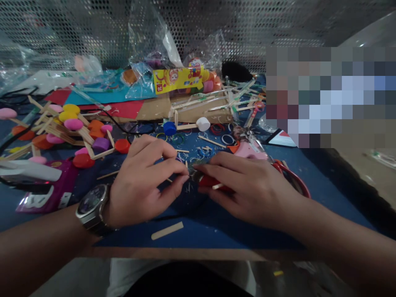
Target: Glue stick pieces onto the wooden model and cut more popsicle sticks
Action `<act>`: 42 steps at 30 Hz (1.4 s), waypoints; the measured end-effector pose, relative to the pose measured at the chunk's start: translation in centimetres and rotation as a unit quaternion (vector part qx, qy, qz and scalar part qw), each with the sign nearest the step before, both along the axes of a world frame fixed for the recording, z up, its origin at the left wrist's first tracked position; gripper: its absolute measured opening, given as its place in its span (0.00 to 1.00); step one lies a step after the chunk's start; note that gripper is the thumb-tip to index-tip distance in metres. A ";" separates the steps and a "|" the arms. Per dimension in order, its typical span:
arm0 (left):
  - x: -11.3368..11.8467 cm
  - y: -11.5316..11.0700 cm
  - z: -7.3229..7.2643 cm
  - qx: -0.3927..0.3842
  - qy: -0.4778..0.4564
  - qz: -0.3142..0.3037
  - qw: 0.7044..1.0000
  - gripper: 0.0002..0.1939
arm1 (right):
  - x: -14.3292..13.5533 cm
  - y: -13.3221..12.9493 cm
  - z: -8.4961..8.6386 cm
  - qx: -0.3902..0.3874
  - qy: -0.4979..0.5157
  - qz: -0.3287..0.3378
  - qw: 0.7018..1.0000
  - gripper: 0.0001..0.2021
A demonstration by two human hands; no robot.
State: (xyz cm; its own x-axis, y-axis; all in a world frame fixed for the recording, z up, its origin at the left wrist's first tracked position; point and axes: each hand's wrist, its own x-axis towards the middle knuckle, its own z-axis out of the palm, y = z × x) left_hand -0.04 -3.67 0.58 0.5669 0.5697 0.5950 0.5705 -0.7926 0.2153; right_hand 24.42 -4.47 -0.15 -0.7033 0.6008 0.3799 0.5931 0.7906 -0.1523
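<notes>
head view: left hand (145,181) pinched something thin (190,176), right hand (252,185) held a red piece (208,180) at three o'clock; a fingertip slip could have misaligned them.

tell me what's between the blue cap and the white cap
In the head view, a pale wooden strip runs between the blue cap and the white cap, with another strip sticking up near the blue cap.
</notes>
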 end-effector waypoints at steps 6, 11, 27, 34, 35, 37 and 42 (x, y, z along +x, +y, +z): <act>0.2 -0.3 -0.2 -0.019 0.003 -0.017 1.000 0.01 | -0.1 0.0 0.0 -0.002 -0.004 -0.018 1.000 0.13; 0.2 -0.4 -0.2 -0.032 -0.003 -0.041 0.999 0.00 | -0.1 0.0 -0.1 -0.008 0.002 -0.035 0.999 0.14; 0.3 -0.1 -0.5 -0.016 0.033 -0.015 0.999 0.03 | -0.4 -0.3 0.0 0.011 -0.016 0.001 1.000 0.13; 0.7 -0.5 -0.2 -0.065 0.068 -0.006 0.996 0.02 | -0.6 -0.4 0.0 0.040 -0.039 0.000 0.998 0.14; 0.8 -0.6 -0.2 -0.069 0.072 -0.004 0.995 0.03 | -0.7 -0.4 0.0 0.045 -0.041 0.000 0.998 0.13; 0.8 -0.6 -0.2 -0.068 0.078 -0.001 0.995 0.04 | -0.8 -0.4 0.1 0.051 -0.042 0.001 0.998 0.13; 0.8 -0.6 -0.3 -0.042 0.057 0.003 0.997 0.04 | -0.7 -0.5 0.1 0.045 -0.026 -0.001 0.999 0.14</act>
